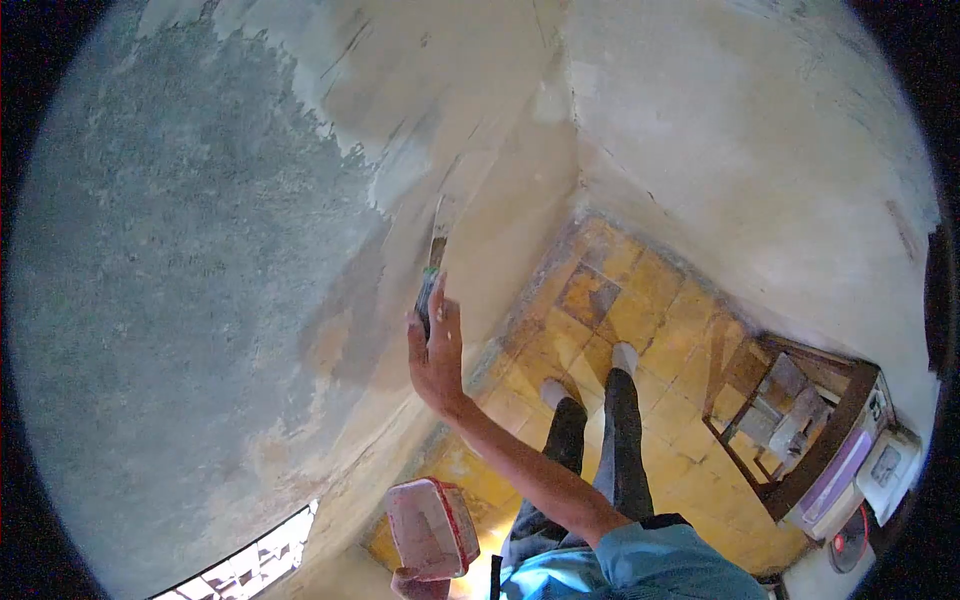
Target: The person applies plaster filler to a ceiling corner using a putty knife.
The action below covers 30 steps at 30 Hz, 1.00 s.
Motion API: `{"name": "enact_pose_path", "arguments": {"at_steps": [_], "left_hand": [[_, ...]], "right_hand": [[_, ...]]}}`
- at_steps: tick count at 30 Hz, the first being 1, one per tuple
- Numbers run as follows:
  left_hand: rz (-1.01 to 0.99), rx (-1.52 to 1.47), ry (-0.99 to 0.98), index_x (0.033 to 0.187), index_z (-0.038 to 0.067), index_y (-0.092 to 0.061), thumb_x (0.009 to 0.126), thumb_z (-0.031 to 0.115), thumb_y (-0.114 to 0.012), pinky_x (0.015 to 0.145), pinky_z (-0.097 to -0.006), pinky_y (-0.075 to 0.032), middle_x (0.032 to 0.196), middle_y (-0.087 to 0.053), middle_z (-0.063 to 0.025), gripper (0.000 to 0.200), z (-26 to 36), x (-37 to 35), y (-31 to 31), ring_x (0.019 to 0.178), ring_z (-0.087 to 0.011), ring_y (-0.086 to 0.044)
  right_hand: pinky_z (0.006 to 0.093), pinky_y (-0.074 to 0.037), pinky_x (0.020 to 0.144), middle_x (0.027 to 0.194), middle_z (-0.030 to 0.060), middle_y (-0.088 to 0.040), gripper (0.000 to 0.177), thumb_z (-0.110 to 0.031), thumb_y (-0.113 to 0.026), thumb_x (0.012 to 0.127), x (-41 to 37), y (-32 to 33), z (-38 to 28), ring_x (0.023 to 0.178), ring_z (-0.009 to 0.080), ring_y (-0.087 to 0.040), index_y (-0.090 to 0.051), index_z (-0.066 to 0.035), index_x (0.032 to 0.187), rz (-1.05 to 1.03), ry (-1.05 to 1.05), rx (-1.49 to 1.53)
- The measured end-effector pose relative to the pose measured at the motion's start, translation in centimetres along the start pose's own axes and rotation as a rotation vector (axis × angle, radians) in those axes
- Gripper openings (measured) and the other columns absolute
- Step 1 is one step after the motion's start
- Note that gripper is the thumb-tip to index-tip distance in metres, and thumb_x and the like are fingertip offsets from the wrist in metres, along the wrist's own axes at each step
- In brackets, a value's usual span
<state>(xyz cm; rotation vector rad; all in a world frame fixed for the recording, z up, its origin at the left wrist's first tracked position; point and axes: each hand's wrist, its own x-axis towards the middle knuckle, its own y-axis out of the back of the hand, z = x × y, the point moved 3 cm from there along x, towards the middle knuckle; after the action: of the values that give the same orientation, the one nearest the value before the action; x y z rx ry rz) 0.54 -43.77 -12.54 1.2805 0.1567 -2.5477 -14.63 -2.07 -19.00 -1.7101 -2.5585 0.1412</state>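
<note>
My right hand (pixel 437 365) is raised against the wall with its fingers closed around the dark handle of a putty knife (pixel 438 250). The knife's blade points up and lies at or very near the patchy plaster wall (pixel 200 220); actual contact is hard to tell. At the bottom edge, my left hand (pixel 420 585) is partly cut off and grips the end of a plastic tub (pixel 432 528). That tub has a red rim and is whitish inside, smeared with pale material.
To the right, a wooden stool-like frame (pixel 800 430) lies against the other wall, with a white and purple box (pixel 845 470) beside it. My feet stand on yellow floor tiles (pixel 650 330). A bright grille opening (pixel 250 560) is at lower left.
</note>
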Motion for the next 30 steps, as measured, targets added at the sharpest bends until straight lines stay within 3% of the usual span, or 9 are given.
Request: {"name": "enact_pose_path", "arguments": {"at_steps": [3, 9, 12, 15, 18, 20, 24, 27, 30], "left_hand": [[-0.295, -0.056, 0.049, 0.139, 0.012, -0.036, 0.070, 0.030, -0.060, 0.103, -0.0501, -0.033, 0.139, -0.041, -0.0098, 0.075, 0.4, -0.9, -2.8, 0.125, -0.0309, -0.041], [-0.112, 0.008, 0.032, 0.136, 0.008, -0.040, 0.069, 0.028, -0.060, 0.100, -0.0512, -0.036, 0.134, -0.046, -0.0126, 0.073, 0.6, -1.3, -3.4, 0.122, -0.0325, -0.044], [-0.224, -0.070, 0.006, 0.133, 0.008, -0.043, 0.068, 0.027, -0.060, 0.099, -0.0522, -0.037, 0.130, -0.049, -0.0131, 0.070, 0.5, -1.8, -4.4, 0.120, -0.0332, -0.046], [-0.409, -0.318, 0.174, 0.131, 0.007, -0.045, 0.068, 0.027, -0.061, 0.098, -0.0521, -0.038, 0.127, -0.052, -0.0133, 0.068, 0.0, 0.0, -0.1, 0.119, -0.0327, -0.047], [-0.123, 0.605, -0.328, 0.128, 0.005, -0.047, 0.068, 0.027, -0.062, 0.099, -0.0508, -0.039, 0.126, -0.053, -0.0144, 0.066, 1.4, -0.2, 0.5, 0.118, -0.0325, -0.048], [-0.088, 0.682, -0.386, 0.127, 0.004, -0.047, 0.067, 0.026, -0.063, 0.099, -0.0504, -0.040, 0.125, -0.053, -0.0145, 0.066, 2.1, -0.2, 0.1, 0.118, -0.0327, -0.048], [-0.052, 0.201, -0.302, 0.127, 0.004, -0.047, 0.065, 0.024, -0.064, 0.100, -0.0500, -0.039, 0.125, -0.054, -0.0137, 0.067, 2.5, -2.4, -5.5, 0.118, -0.0322, -0.048], [-0.118, 0.026, -0.188, 0.127, 0.003, -0.047, 0.064, 0.022, -0.065, 0.101, -0.0489, -0.039, 0.125, -0.053, -0.0134, 0.068, 2.8, -0.2, -1.6, 0.119, -0.0308, -0.048], [-0.116, 0.409, -0.353, 0.127, 0.003, -0.046, 0.063, 0.021, -0.066, 0.102, -0.0481, -0.039, 0.126, -0.052, -0.0136, 0.069, 3.0, -1.4, -3.5, 0.118, -0.0297, -0.048]], "right_hand": [[0.0366, -0.043, 0.075, 0.104, 0.0178, -0.042, 0.060, -0.013, -0.042, 0.095, -0.6, 1.5, 0.5, 0.086, 0.0252, -0.048, -0.012, -0.001, 0.145, 0.000, 0.018, -0.021], [0.0374, -0.044, 0.073, 0.101, 0.0162, -0.041, 0.057, -0.018, -0.040, 0.096, 6.0, 4.2, 2.6, 0.081, 0.0229, -0.048, -0.014, -0.004, 0.145, 0.088, -0.011, -0.022], [0.0393, -0.043, 0.074, 0.103, 0.0177, -0.042, 0.058, -0.018, -0.041, 0.096, 6.8, 4.2, 2.7, 0.083, 0.0255, -0.048, -0.014, -0.005, 0.145, 0.034, -0.027, -0.051], [0.0409, -0.043, 0.077, 0.105, 0.0198, -0.042, 0.059, -0.017, -0.042, 0.095, 4.9, 3.6, 2.1, 0.086, 0.0290, -0.048, -0.014, -0.003, 0.145, 0.024, 0.022, -0.105], [0.0418, -0.041, 0.081, 0.107, 0.0216, -0.043, 0.059, -0.015, -0.042, 0.095, 0.8, 2.3, 1.5, 0.091, 0.0314, -0.047, -0.013, -0.001, 0.145, -0.026, 0.036, -0.084], [0.0415, -0.040, 0.083, 0.108, 0.0221, -0.043, 0.059, -0.014, -0.042, 0.094, -2.5, 1.5, 1.2, 0.093, 0.0318, -0.047, -0.013, 0.000, 0.144, -0.082, 0.036, -0.087], [0.0412, -0.041, 0.082, 0.106, 0.0220, -0.043, 0.059, -0.012, -0.042, 0.093, -6.2, 1.7, 0.6, 0.093, 0.0311, -0.047, -0.015, 0.000, 0.144, -0.154, -0.043, -0.032], [0.0435, -0.038, 0.085, 0.106, 0.0240, -0.043, 0.058, -0.012, -0.043, 0.093, -3.1, 3.9, 0.2, 0.094, 0.0341, -0.045, -0.017, 0.002, 0.143, -0.106, -0.128, -0.056], [0.0428, -0.039, 0.084, 0.104, 0.0226, -0.044, 0.056, -0.014, -0.041, 0.094, 3.6, 6.0, 1.9, 0.093, 0.0338, -0.046, -0.018, 0.002, 0.143, -0.003, -0.109, -0.067]]}}
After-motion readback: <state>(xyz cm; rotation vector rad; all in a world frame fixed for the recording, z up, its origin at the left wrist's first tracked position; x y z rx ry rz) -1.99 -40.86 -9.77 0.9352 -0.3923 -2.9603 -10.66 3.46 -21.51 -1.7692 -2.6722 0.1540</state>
